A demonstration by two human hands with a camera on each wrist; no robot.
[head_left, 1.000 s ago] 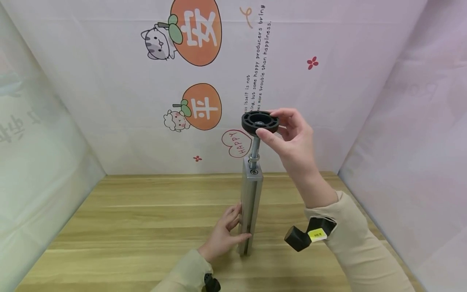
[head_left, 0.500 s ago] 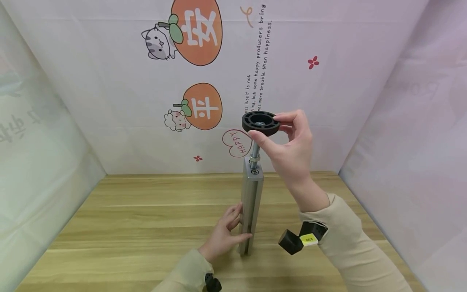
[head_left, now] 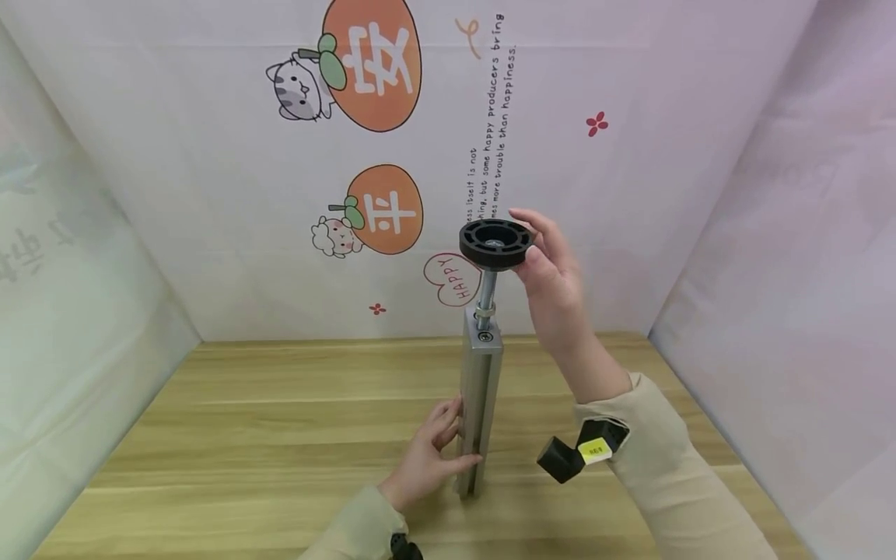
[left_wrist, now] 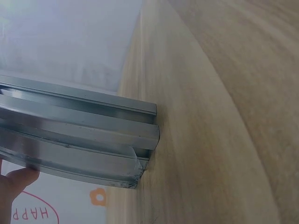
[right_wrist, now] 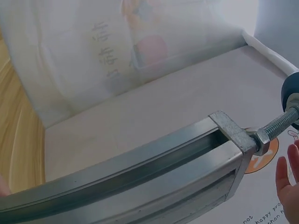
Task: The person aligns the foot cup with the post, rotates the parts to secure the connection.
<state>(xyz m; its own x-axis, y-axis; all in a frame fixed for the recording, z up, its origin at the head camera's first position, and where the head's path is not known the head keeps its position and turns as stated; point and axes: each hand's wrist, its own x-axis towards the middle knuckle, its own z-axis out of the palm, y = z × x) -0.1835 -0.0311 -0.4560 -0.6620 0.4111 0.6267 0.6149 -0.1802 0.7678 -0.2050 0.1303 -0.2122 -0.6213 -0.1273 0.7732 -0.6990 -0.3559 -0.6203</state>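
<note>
A silver aluminium profile (head_left: pixel 479 412) stands upright on the wooden table, its lower end at the tabletop in the left wrist view. Its slots run lengthwise, and an end plate (right_wrist: pixel 231 133) caps the top. From that plate rises a threaded rod (head_left: pixel 488 289) with a hex nut (right_wrist: pixel 262 141) low on it. The rod carries a round black levelling foot (head_left: pixel 495 245), ribbed side up. My left hand (head_left: pixel 430 459) grips the profile's lower part, thumb on the near side. My right hand (head_left: pixel 556 284) is at the foot's right edge, thumb tip right at the rim, fingers loosely extended.
The wooden table (head_left: pixel 266 435) meets a white printed cloth wall (head_left: pixel 210 194) at the back. Similar cloth sides stand at left and right. A black wrist camera (head_left: pixel 581 451) is strapped to the right sleeve.
My right hand has loosened from around the levelling foot's rim, its thumb sliding from the near edge to the right edge. The left hand and profile stay in place.
</note>
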